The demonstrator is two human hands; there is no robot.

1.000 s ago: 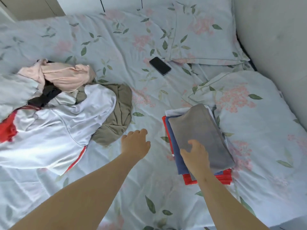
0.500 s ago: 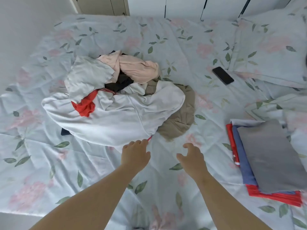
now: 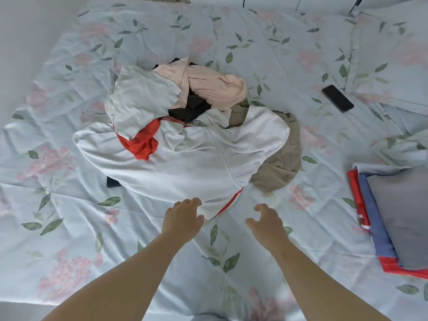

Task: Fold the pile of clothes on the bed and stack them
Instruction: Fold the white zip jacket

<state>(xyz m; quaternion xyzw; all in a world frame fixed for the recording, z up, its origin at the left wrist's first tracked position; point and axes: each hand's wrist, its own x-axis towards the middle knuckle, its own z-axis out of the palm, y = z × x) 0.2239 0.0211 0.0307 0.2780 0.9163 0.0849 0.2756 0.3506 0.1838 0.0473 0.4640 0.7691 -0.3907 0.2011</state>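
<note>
Pile of clothes [image 3: 185, 140] is lying centrally on bed [image 3: 69, 228]; left grip [image 3: 183, 218] and right grip [image 3: 266, 222], loosely curled and empty, are hovering by near hem of white top [image 3: 185, 170]. Fabric looks light and limp, so pinching hem corners seems best.

Setting: home bedroom. I face a bed [image 3: 69, 228] made up in pale floral print, with a matching pillow [image 3: 393, 54] at its far right corner. Loose pile of clothes [image 3: 185, 163] mid-bed, folded stack [image 3: 403, 216] at the right edge, phone [image 3: 337, 98] beside the pillow. Pale cupboard doors [image 3: 273, 1] past the far edge.
</note>
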